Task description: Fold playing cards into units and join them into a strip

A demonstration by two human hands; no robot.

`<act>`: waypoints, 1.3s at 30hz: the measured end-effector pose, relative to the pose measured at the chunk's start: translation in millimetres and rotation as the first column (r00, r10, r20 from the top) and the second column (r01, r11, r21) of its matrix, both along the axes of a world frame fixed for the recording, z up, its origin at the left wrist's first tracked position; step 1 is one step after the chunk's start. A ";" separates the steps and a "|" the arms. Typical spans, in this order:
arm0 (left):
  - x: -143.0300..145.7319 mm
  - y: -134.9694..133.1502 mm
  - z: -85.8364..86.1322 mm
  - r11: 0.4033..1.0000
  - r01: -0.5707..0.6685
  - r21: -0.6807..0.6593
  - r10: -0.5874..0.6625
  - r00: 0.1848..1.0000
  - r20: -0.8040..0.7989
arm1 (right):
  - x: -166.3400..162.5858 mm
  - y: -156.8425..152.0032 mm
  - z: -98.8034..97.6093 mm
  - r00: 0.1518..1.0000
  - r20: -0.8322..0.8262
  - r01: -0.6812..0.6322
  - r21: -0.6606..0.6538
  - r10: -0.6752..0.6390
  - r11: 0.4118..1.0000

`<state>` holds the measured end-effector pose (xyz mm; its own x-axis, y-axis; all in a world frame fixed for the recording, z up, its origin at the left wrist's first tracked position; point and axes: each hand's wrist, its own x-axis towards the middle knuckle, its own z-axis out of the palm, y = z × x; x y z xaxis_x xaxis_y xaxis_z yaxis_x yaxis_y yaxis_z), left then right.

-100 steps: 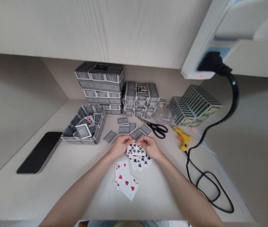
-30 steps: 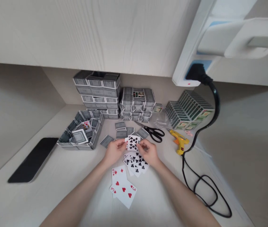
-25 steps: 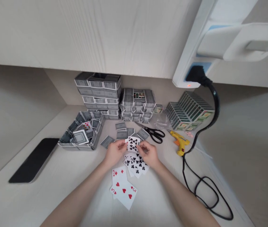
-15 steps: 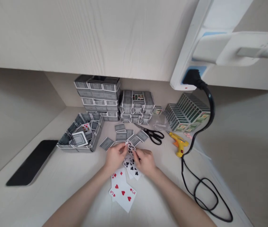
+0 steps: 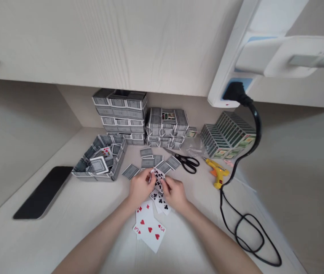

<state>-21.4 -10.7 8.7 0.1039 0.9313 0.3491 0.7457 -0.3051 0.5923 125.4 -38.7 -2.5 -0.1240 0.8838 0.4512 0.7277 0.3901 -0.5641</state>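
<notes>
My left hand (image 5: 139, 187) and my right hand (image 5: 174, 192) meet at the middle of the desk, both pinching one black clubs card (image 5: 158, 177) that bends into a fold between them. Under the hands lie more face-up clubs cards (image 5: 160, 200). Nearer to me sits a small fan of red cards (image 5: 149, 229), a five, a three and others. Several folded grey-backed card pieces (image 5: 150, 163) lie just beyond my fingers.
A tray built of grey-backed cards (image 5: 100, 160) stands at the left; stacks of similar card boxes (image 5: 121, 115) line the back wall. Black scissors (image 5: 186, 162), a yellow glue gun (image 5: 218, 172) with its black cord (image 5: 244, 228), packed decks (image 5: 228, 135) and a dark phone (image 5: 43, 191) lie around.
The clubs card was held flat and face-up a second ago; it is now bent inward between my fingers, and both hands have drawn closer together.
</notes>
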 end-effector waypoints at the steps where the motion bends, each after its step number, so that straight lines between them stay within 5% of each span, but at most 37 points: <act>1: -0.6 0.1 0.4 1.000 0.011 -0.008 -0.011 1.000 0.003 | 0.5 -0.4 0.4 1.000 -0.008 -0.006 -0.007 0.006 1.000; 8: -5.0 2.2 2.1 0.987 0.139 0.083 -0.116 0.965 -0.234 | -8.4 -9.1 -3.4 0.999 -0.023 -0.037 -0.035 0.037 0.999; 11: -6.0 2.4 2.9 0.968 0.213 0.134 -0.157 0.927 -0.340 | -11.4 -7.6 -6.2 0.976 -0.215 -0.051 -0.158 0.016 0.986; 16: -5.0 2.6 1.1 0.989 0.141 0.045 -0.135 0.985 -0.111 | -3.1 4.5 -7.1 0.887 -0.457 -0.070 -0.262 -0.060 0.962; 23: -2.4 7.8 -4.9 0.949 0.225 -0.220 -0.164 0.950 0.264 | 7.1 8.8 -8.0 0.949 -0.306 0.026 -0.152 -0.072 0.988; 28: 0.3 3.0 -0.5 0.978 0.162 -0.131 -0.153 0.985 0.077 | -2.4 -2.6 -2.2 0.993 -0.111 0.039 -0.031 -0.042 0.999; 31: 1.9 -0.9 2.6 0.986 0.168 -0.019 -0.169 0.979 -0.109 | -13.1 -10.4 -1.7 0.989 -0.141 0.032 -0.052 -0.039 0.998; 35: 1.5 -3.2 4.3 0.959 0.257 0.114 -0.213 0.929 -0.303 | -18.7 -8.1 -5.9 0.865 -0.487 -0.055 -0.336 -0.123 0.940; 39: 0.4 -3.5 5.5 0.962 0.263 0.076 -0.259 0.964 -0.057 | -3.5 8.0 -4.5 0.713 -0.675 -0.172 -0.432 -0.191 0.885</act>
